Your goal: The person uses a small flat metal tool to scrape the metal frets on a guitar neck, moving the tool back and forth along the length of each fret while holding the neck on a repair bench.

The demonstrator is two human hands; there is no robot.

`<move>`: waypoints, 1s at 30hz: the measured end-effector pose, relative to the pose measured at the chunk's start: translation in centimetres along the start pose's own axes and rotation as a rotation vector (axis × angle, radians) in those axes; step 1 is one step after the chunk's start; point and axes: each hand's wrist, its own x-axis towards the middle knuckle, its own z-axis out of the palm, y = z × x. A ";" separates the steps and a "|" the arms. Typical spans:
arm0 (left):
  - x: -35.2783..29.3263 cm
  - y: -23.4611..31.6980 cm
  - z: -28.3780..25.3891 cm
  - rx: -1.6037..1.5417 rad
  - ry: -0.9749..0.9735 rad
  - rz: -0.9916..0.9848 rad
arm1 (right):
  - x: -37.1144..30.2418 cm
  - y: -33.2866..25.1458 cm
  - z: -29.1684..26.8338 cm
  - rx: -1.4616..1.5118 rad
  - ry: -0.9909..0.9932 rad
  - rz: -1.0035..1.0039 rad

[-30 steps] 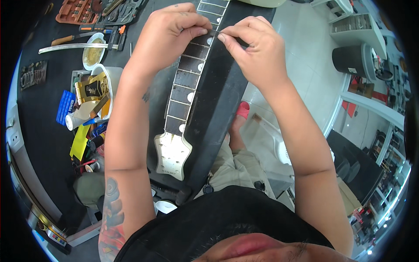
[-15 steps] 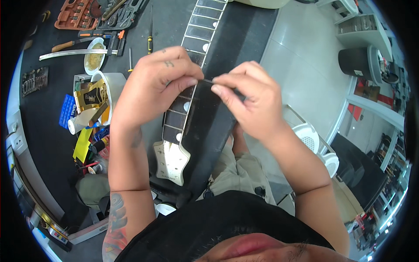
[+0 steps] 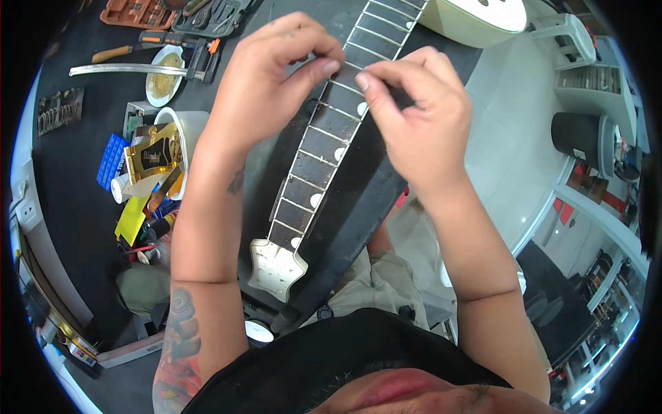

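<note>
Across the table lies a guitar neck (image 3: 321,145) with a dark fingerboard, pale metal frets and round white inlays. Its cream headstock (image 3: 277,269) points toward me, and a cream guitar body (image 3: 476,21) is at the far end. My left hand (image 3: 286,76) is closed in a pinch at the fingerboard's left edge. At the opposite edge my right hand (image 3: 422,107) pinches too, thumb against forefinger. Between the fingertips runs a short thin fret wire (image 3: 351,65), lying over the board, its ends hidden by my fingers.
On the black table, to the left, are a bar clamp (image 3: 131,70), an oval dish (image 3: 177,88), an orange tool case (image 3: 134,14) and a white tub (image 3: 192,134) full of small items. Beyond the table's right edge stand a white stool (image 3: 576,45) and a black bin (image 3: 574,134).
Both hands have moved away from me along the neck and down to the fingerboard with the fret wire. More of the neck shows below them, and the view has shifted.
</note>
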 end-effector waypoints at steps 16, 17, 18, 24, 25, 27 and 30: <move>-1.3 -1.0 0.1 0.001 0.014 0.128 | 0.0 -0.3 -0.8 -0.176 -0.018 -0.241; -1.0 -1.1 0.0 0.001 0.017 0.133 | -0.1 -0.4 -0.9 -0.161 -0.035 -0.252; -0.2 -1.2 0.0 0.033 0.023 0.129 | 0.5 0.4 -0.7 -0.165 -0.011 -0.267; -0.9 -2.2 0.5 0.035 0.069 0.175 | 0.0 -0.4 -0.1 -0.164 0.024 -0.231; -0.8 -2.2 0.3 0.038 0.069 0.177 | -0.4 -0.7 -0.2 -0.135 -0.029 -0.212; -0.4 -2.0 -0.2 -0.017 0.004 0.152 | 0.4 -0.3 -0.1 -0.114 -0.012 -0.218; 0.4 -1.7 0.1 0.003 0.048 0.087 | 1.8 0.5 0.2 -0.176 0.052 -0.238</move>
